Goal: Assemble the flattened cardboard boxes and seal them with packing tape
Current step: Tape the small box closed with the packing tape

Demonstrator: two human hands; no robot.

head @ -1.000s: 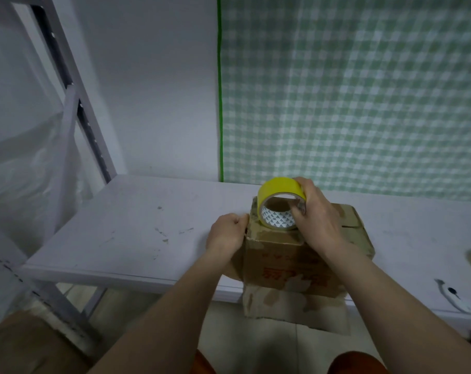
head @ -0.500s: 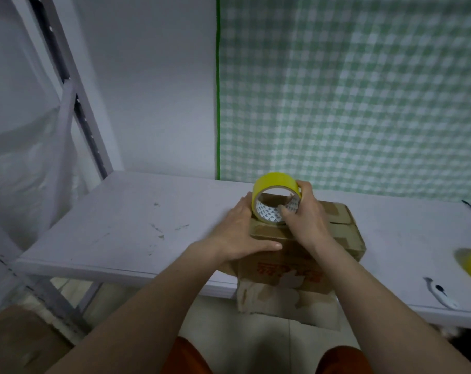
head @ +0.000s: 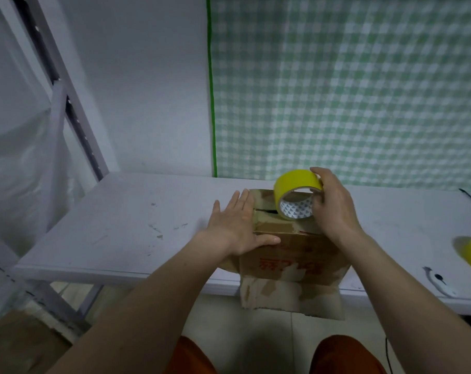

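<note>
Taping step under way; left hand (head: 235,228) lay flat, fingers straight, on cardboard box (head: 291,255); right hand (head: 331,209) gripped tape roll (head: 296,197); next move likely called for drawing tape along top seam.

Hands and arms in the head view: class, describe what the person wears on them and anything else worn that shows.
Both the left hand and the right hand are bare: no gloves, rings or watch visible. Both forearms are uncovered, with no sleeves in view. At the bottom edge, orange-red clothing covers the knees.
</note>
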